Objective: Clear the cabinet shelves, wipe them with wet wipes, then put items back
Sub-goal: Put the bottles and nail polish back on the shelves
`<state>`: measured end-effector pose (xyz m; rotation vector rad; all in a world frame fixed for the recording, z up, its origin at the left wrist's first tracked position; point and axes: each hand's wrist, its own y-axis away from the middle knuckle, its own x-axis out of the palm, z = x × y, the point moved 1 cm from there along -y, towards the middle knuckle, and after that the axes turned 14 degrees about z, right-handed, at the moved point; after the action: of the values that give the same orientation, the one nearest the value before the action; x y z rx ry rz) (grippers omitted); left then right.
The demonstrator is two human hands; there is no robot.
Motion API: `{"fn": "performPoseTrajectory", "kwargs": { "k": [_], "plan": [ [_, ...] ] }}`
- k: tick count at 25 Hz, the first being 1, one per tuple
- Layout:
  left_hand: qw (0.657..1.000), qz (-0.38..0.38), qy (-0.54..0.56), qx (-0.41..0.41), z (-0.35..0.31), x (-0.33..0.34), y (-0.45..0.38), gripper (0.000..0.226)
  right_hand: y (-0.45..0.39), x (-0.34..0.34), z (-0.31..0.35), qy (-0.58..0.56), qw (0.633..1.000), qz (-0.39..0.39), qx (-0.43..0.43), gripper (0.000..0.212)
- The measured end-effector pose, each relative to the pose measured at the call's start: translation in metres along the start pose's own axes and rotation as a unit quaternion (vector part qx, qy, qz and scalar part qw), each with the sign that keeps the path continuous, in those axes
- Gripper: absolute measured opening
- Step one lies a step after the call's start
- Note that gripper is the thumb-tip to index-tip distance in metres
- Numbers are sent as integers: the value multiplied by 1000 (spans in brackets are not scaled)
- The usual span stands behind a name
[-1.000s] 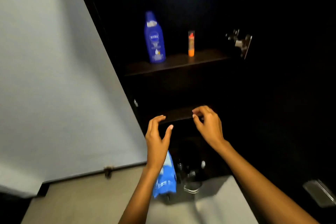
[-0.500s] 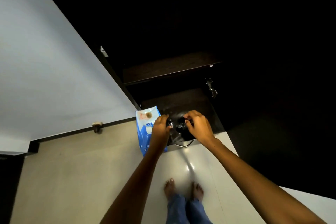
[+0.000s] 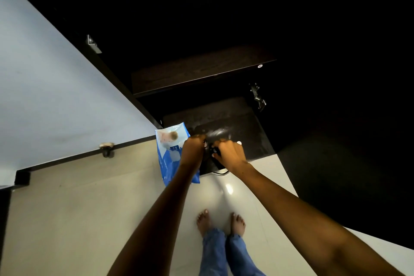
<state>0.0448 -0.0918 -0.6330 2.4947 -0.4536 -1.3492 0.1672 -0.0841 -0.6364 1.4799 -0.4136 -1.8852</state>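
no text can be read; print on the wipes pack (image 3: 170, 154) is too blurred.

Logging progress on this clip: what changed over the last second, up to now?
Both hands dropped from the middle shelf to the cabinet floor. The left hand and right hand now grip a dark object there; what it is I cannot tell. The wet wipes pack stayed standing by the cabinet.
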Motion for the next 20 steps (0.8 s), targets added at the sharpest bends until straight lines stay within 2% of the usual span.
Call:
{"fn": "performPoseTrajectory", "kwargs": {
  "k": [3, 6, 9, 13, 16, 20],
  "plan": [
    [999, -29, 32, 7, 1, -6, 12, 27, -5, 0, 3, -37, 999, -11, 12, 22],
    [995, -55, 82, -1, -2, -23, 24, 28, 3, -12, 4, -99, 993, -68, 11, 20],
    [995, -53, 87, 4, -12, -48, 37, 29, 21, -36, 7, -140, 982, -128, -11, 23],
    [990, -104, 89, 40, -37, -91, 67, 40, 60, -82, 13, -132, 970, -198, -45, 26],
    [980, -153, 100, 82, -58, -123, 86, 37, 84, -116, 23, -107, 958, -248, -92, 25],
    [964, -217, 122, 95, -76, -163, 99, 34, 101, -163, 34, -84, 945, -298, -108, 28]
  ]
}}
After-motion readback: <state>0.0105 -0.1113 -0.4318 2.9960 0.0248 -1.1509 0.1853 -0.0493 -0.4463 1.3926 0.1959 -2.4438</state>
